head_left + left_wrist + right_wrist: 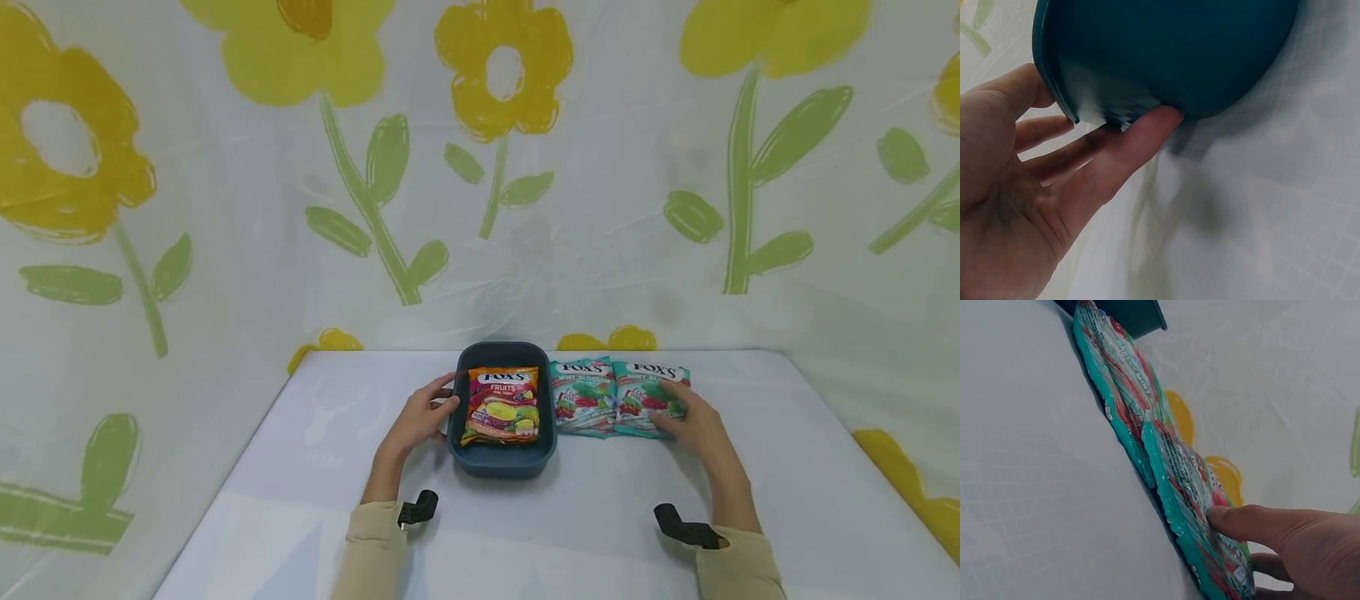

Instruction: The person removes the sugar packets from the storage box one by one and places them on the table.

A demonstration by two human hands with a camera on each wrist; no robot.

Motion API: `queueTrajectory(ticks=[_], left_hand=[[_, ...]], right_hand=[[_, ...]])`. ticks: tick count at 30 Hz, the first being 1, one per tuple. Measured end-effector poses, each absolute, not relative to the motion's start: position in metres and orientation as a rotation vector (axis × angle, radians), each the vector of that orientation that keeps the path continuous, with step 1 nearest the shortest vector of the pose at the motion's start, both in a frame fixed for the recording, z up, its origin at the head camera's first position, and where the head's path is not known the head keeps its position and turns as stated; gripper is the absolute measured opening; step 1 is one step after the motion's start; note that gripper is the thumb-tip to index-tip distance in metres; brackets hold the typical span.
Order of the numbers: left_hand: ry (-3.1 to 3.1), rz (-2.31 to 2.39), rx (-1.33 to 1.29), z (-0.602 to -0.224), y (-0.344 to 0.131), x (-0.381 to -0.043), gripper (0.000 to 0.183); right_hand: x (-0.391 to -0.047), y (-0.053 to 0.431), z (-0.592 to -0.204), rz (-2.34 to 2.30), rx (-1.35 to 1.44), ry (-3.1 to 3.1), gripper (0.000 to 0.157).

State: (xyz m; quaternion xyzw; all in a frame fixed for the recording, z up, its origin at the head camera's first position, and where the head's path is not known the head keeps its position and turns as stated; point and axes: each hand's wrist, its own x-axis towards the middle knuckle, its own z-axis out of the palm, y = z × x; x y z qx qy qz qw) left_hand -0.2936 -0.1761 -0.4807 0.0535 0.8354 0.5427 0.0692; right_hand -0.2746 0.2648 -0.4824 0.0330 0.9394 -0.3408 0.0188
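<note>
A dark teal plastic tub holds an orange and purple bag of Fox's Fruits candy. My left hand rests its fingers along the tub's left side; in the left wrist view the thumb lies against the outer wall. To the right of the tub lie two green Fox's Mint Blossom candy bags side by side, the inner one right next to the tub. My right hand touches the outer mint bag from its right edge. The right wrist view shows one digit on its face, other fingers at its edge.
The white table runs up to a white curtain printed with yellow flowers and green stems. The tub and bags sit near the table's back edge. A black wrist mount is on the left wrist, another on the right.
</note>
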Motion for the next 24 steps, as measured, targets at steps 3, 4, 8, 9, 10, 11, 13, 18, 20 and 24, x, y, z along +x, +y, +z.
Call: queueTrajectory(ticks=[3, 4, 8, 9, 10, 11, 13, 18, 20, 24], left_hand=[[2.510, 1.637, 0.136, -0.483, -0.178, -0.292, 0.052], [2.509, 1.642, 0.127, -0.483, -0.179, -0.291, 0.052], [2.500, 1.653, 0.097, -0.484, -0.180, -0.289, 0.053], [2.498, 1.657, 0.099, -0.484, -0.180, -0.288, 0.053], [2.498, 1.660, 0.103, -0.483, -0.180, -0.288, 0.053], [2.499, 1.661, 0.107, -0.483, -0.180, -0.288, 0.053], [2.498, 1.666, 0.116, -0.482, -0.179, -0.289, 0.053], [2.496, 1.664, 0.132, -0.481, -0.179, -0.292, 0.052], [2.493, 1.661, 0.147, -0.482, -0.179, -0.293, 0.052], [2.483, 1.654, 0.168, -0.482, -0.178, -0.293, 0.053]], right_hand=[[-0.274, 0.260, -0.481, -1.028, 0.118, 2.905, 0.067], [-0.274, 0.259, -0.480, -1.013, 0.112, 2.910, 0.066], [-0.275, 0.257, -0.478, -0.927, 0.033, 2.951, 0.063], [-0.275, 0.257, -0.477, -0.900, 0.005, 2.965, 0.062], [-0.275, 0.257, -0.475, -0.872, -0.019, 2.974, 0.061], [-0.276, 0.258, -0.474, -0.843, -0.045, 2.980, 0.061], [-0.277, 0.260, -0.470, -0.775, -0.098, 2.987, 0.060], [-0.280, 0.264, -0.456, -0.609, -0.217, 2.958, 0.061], [-0.281, 0.264, -0.451, -0.564, -0.241, 2.929, 0.062], [-0.282, 0.263, -0.439, -0.497, -0.231, 2.860, 0.066]])
